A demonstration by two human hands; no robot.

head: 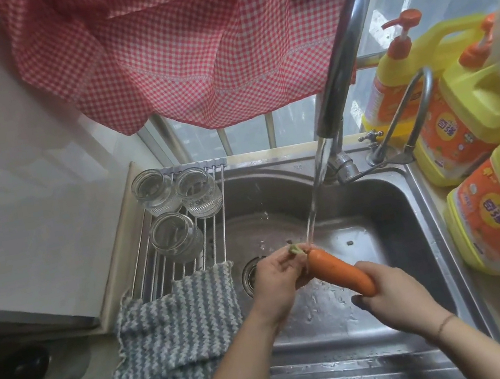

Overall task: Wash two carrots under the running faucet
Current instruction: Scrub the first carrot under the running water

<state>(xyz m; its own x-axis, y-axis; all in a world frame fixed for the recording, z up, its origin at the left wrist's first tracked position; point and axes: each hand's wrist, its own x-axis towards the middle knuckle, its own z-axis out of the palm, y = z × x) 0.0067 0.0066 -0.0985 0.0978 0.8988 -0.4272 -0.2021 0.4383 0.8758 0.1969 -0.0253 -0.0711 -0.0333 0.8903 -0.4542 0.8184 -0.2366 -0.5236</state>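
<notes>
the left hand is curled around the stem end of a carrot, fingers closed on it. the right hand wraps the narrow end, fist closed. both forearms reach in from below over the sink. the carrot lies tilted above the basin, its top under the water stream from the faucet.

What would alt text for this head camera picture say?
Two bare hands, left hand and right hand, hold one orange carrot under the water stream over a steel sink. Three clear glass jars sit on a rack at left.
</notes>
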